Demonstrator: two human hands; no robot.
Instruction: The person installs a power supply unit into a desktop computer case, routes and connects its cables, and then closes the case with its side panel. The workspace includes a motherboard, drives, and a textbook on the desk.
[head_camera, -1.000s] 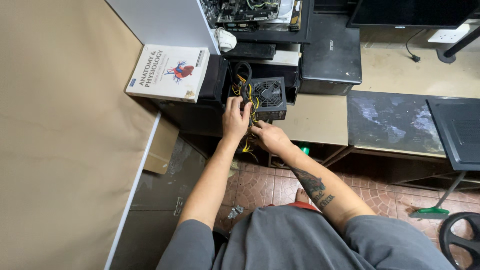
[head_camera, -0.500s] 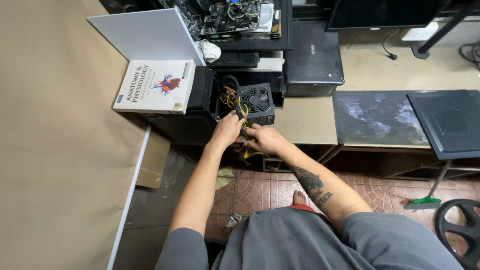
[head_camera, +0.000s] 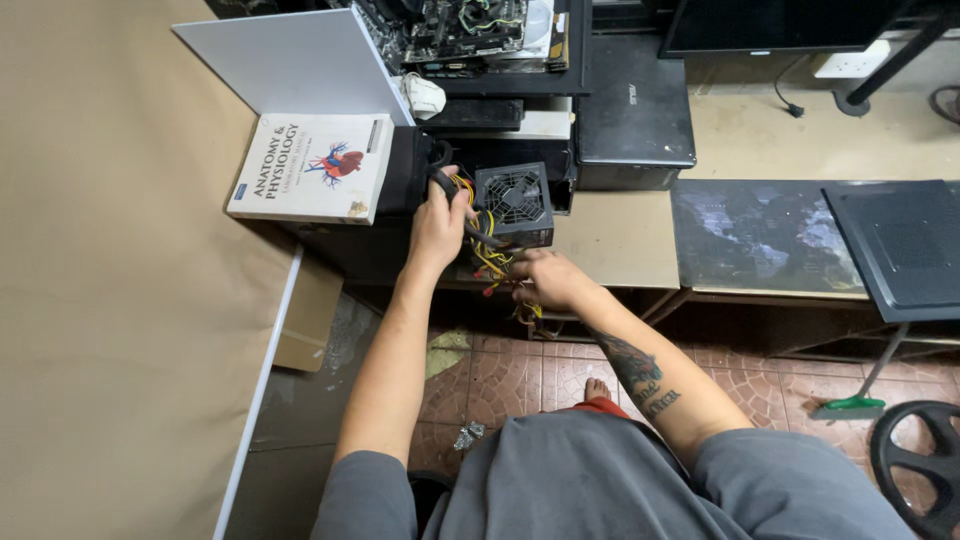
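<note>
A black computer power supply with a round fan grille sits at the desk's front edge, a bundle of yellow, red and black cables spilling from its left side. My left hand is closed around the thick black cable loop just left of the unit. Lower down, my right hand grips the loose cable ends hanging below the desk edge. Part of the bundle is hidden behind both hands.
A white textbook lies on a black case left of the hands. Behind stand a bare motherboard, a white panel and a black laptop. A dark desk mat lies right. Tiled floor below.
My left hand has risen to the black cable loop beside the power supply, and my right hand has dropped lower along the wires. The view shifted down and closer.
</note>
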